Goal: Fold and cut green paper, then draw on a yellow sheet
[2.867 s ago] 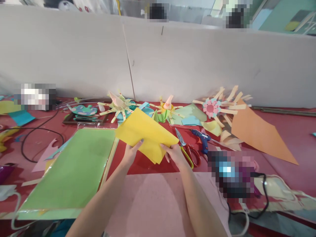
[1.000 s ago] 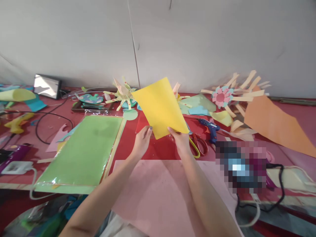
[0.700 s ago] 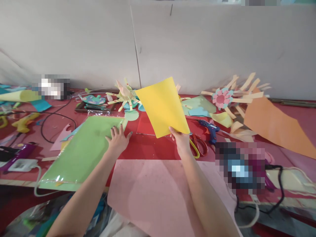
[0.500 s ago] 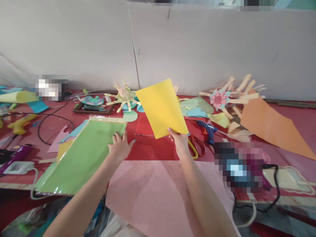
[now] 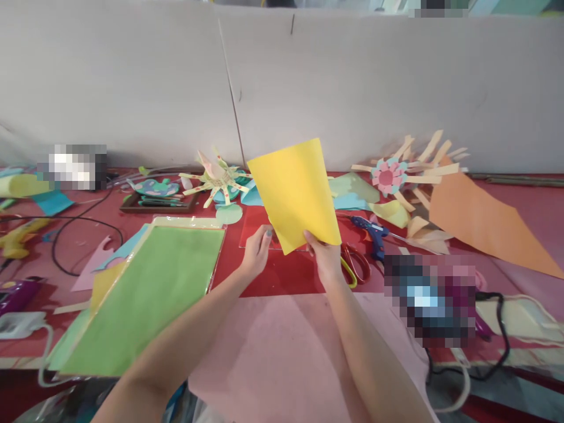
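Note:
My right hand point(image 5: 325, 254) pinches a sheet of yellow paper point(image 5: 297, 191) at its lower right corner, thumb in front and fingers behind. The sheet is held up, tilted, above the red table. My left hand point(image 5: 257, 251) is raised beside the sheet's lower left edge, thumb up and fingers partly curled; no firm grip on the paper shows. Left of it lies green paper point(image 5: 154, 294) in a clear sleeve. Red paper point(image 5: 253, 226) lies partly hidden behind the yellow sheet. Scissors point(image 5: 356, 264) with red and yellow handles rest near my right wrist.
Along the back stand paper flowers point(image 5: 388, 175) and a brown tray point(image 5: 158, 204) with small items. A blue glue gun point(image 5: 372, 234) and orange paper point(image 5: 480, 217) lie to the right. At far left are a yellow glue gun point(image 5: 20, 238) and cables. Pink paper point(image 5: 282, 352) covers the front.
My left hand has lifted off the green sleeve and moved right to beside the yellow sheet. My right hand still holds the sheet, which has shifted slightly. The view has tilted a little.

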